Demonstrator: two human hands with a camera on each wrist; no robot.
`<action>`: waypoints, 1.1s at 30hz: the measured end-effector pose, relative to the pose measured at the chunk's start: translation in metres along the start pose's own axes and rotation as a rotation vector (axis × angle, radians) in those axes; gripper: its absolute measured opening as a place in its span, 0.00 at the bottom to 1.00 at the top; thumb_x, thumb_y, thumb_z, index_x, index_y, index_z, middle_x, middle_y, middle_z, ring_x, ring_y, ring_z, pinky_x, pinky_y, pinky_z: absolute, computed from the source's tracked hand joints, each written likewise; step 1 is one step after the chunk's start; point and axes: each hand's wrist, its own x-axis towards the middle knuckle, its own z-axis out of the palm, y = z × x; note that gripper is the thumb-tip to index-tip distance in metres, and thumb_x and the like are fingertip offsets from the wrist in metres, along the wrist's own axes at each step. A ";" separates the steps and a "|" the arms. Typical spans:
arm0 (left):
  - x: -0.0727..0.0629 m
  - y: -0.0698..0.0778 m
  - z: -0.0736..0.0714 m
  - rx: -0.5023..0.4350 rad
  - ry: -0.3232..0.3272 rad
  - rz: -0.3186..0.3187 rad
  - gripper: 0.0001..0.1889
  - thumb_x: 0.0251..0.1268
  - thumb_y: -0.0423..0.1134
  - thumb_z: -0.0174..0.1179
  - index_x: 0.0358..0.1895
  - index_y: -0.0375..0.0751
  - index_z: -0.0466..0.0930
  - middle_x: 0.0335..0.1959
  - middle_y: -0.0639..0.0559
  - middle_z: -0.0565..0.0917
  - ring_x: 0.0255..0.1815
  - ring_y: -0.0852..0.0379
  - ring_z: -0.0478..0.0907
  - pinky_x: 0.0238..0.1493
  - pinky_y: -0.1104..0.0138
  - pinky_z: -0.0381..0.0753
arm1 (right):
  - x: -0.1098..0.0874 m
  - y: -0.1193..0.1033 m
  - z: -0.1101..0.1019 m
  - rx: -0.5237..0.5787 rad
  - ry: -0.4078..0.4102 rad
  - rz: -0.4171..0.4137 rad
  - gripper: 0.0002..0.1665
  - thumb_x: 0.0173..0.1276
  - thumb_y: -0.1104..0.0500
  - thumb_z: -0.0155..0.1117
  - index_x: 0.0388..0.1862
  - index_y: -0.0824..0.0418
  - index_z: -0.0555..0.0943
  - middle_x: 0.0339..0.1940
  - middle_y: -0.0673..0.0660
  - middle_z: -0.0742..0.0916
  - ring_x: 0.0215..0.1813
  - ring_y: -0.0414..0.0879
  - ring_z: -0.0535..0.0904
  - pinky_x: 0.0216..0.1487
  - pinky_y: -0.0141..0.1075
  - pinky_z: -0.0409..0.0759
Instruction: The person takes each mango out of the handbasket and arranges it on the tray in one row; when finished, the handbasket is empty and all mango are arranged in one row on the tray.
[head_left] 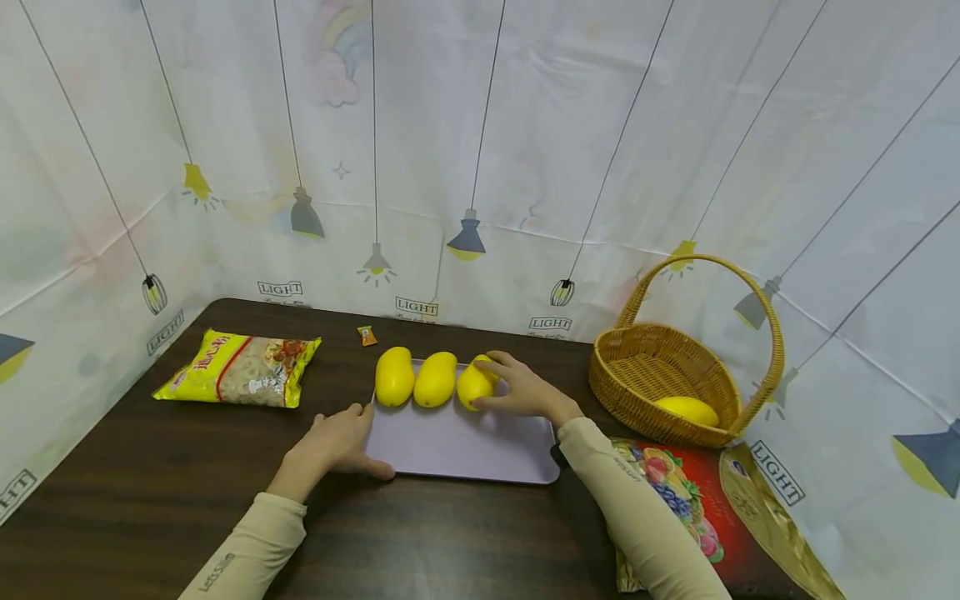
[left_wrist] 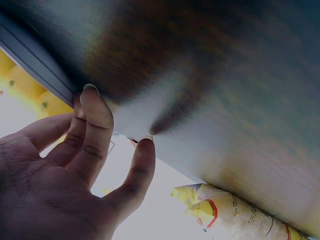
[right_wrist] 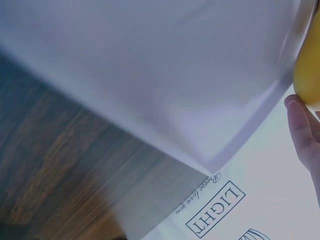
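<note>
A lavender tray [head_left: 457, 450] lies on the dark table, with two yellow mangoes, a left one [head_left: 393, 379] and a middle one [head_left: 435, 381], side by side along its far edge. To their right, my right hand [head_left: 525, 392] grips a third mango [head_left: 472, 387] between thumb and fingers; the right wrist view shows fingertips against this mango [right_wrist: 309, 70]. At the tray's left side rests my left hand [head_left: 337, 442], fingers spread, thumb by the near left corner. In the left wrist view the left hand's fingertips [left_wrist: 92, 100] are right at the tray's rim [left_wrist: 37, 65].
A wicker basket [head_left: 615, 387] with a tall handle stands at the right, one mango [head_left: 688, 409] inside. Before it lies a red and gold fruit-print bag [head_left: 705, 508], partly under my right sleeve. A yellow food packet [head_left: 243, 368] lies left; a small orange wrapped sweet [head_left: 367, 336] lies behind the tray.
</note>
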 end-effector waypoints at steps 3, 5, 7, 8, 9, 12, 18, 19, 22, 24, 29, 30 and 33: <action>-0.001 0.000 0.000 0.005 0.013 0.010 0.62 0.40 0.71 0.73 0.73 0.27 0.64 0.66 0.32 0.75 0.63 0.38 0.76 0.59 0.32 0.69 | 0.001 -0.002 0.001 -0.022 -0.020 0.006 0.49 0.61 0.32 0.69 0.78 0.44 0.65 0.82 0.58 0.62 0.81 0.61 0.60 0.74 0.62 0.63; -0.001 0.000 0.001 0.008 0.021 0.012 0.62 0.40 0.71 0.73 0.72 0.27 0.64 0.65 0.33 0.75 0.62 0.38 0.77 0.58 0.32 0.69 | 0.002 -0.003 0.001 -0.038 -0.032 0.002 0.49 0.61 0.31 0.68 0.78 0.44 0.65 0.82 0.58 0.61 0.81 0.60 0.60 0.74 0.63 0.64; -0.001 -0.001 0.001 0.010 0.028 0.011 0.62 0.40 0.71 0.74 0.72 0.27 0.64 0.64 0.33 0.76 0.62 0.38 0.78 0.57 0.32 0.69 | 0.003 -0.004 0.001 -0.053 -0.040 -0.006 0.49 0.61 0.31 0.67 0.78 0.44 0.65 0.82 0.58 0.61 0.80 0.60 0.60 0.73 0.62 0.65; -0.001 -0.001 0.001 0.011 0.029 0.009 0.62 0.40 0.71 0.74 0.72 0.27 0.64 0.64 0.33 0.76 0.62 0.38 0.78 0.57 0.32 0.69 | 0.003 -0.004 0.001 -0.054 -0.042 -0.007 0.49 0.61 0.31 0.67 0.78 0.44 0.65 0.82 0.59 0.61 0.80 0.60 0.60 0.73 0.62 0.65; -0.001 -0.001 0.002 0.012 0.029 0.009 0.62 0.40 0.71 0.74 0.72 0.27 0.64 0.64 0.33 0.76 0.62 0.38 0.78 0.57 0.32 0.70 | 0.003 -0.004 0.001 -0.054 -0.046 -0.006 0.49 0.61 0.31 0.67 0.78 0.44 0.64 0.82 0.58 0.61 0.81 0.60 0.60 0.74 0.62 0.64; -0.001 -0.001 0.002 0.012 0.027 0.009 0.62 0.40 0.71 0.73 0.72 0.27 0.64 0.64 0.33 0.76 0.62 0.39 0.77 0.56 0.34 0.71 | 0.002 -0.005 0.000 -0.050 -0.057 -0.006 0.49 0.61 0.32 0.68 0.78 0.45 0.65 0.83 0.57 0.61 0.81 0.61 0.59 0.75 0.62 0.63; -0.002 -0.001 0.002 0.012 0.025 0.008 0.62 0.40 0.71 0.73 0.72 0.27 0.64 0.64 0.33 0.76 0.62 0.39 0.77 0.57 0.35 0.71 | 0.003 -0.006 -0.001 -0.039 -0.074 -0.026 0.49 0.62 0.35 0.69 0.79 0.47 0.64 0.83 0.58 0.60 0.81 0.61 0.58 0.76 0.61 0.61; -0.002 -0.001 0.002 0.012 0.024 0.008 0.62 0.40 0.71 0.73 0.72 0.27 0.64 0.65 0.33 0.76 0.62 0.39 0.77 0.57 0.34 0.70 | 0.003 -0.006 -0.001 -0.038 -0.075 -0.027 0.49 0.62 0.35 0.69 0.79 0.48 0.64 0.83 0.58 0.60 0.81 0.61 0.58 0.76 0.61 0.61; -0.002 0.000 0.001 0.010 0.025 0.011 0.62 0.40 0.71 0.73 0.72 0.27 0.64 0.64 0.33 0.76 0.62 0.39 0.77 0.58 0.32 0.69 | 0.003 -0.006 -0.001 -0.039 -0.079 -0.027 0.49 0.62 0.36 0.69 0.79 0.48 0.64 0.83 0.58 0.60 0.81 0.60 0.58 0.76 0.61 0.61; -0.002 0.000 0.001 0.010 0.025 0.012 0.62 0.40 0.71 0.73 0.72 0.27 0.64 0.64 0.33 0.76 0.62 0.39 0.77 0.58 0.31 0.68 | 0.004 -0.006 -0.002 -0.036 -0.083 -0.028 0.49 0.62 0.36 0.69 0.79 0.48 0.64 0.83 0.59 0.59 0.81 0.61 0.58 0.76 0.62 0.61; -0.001 0.000 0.001 0.013 0.024 0.013 0.62 0.41 0.71 0.73 0.72 0.27 0.64 0.63 0.33 0.76 0.61 0.39 0.77 0.57 0.33 0.70 | 0.004 -0.005 -0.003 -0.042 -0.085 -0.023 0.50 0.61 0.35 0.70 0.78 0.47 0.65 0.83 0.59 0.59 0.81 0.62 0.58 0.76 0.62 0.61; -0.001 0.000 0.001 0.014 0.024 0.014 0.62 0.41 0.71 0.73 0.72 0.27 0.64 0.63 0.33 0.76 0.61 0.39 0.78 0.57 0.33 0.70 | 0.005 -0.004 -0.004 -0.043 -0.081 -0.027 0.50 0.61 0.35 0.70 0.78 0.48 0.65 0.83 0.60 0.60 0.81 0.62 0.58 0.76 0.63 0.61; -0.001 -0.001 0.002 0.015 0.025 0.013 0.62 0.41 0.72 0.73 0.72 0.27 0.64 0.64 0.33 0.76 0.61 0.39 0.78 0.56 0.35 0.71 | 0.005 -0.002 -0.006 -0.051 -0.074 -0.024 0.50 0.61 0.33 0.68 0.79 0.47 0.64 0.83 0.60 0.59 0.81 0.62 0.57 0.76 0.63 0.60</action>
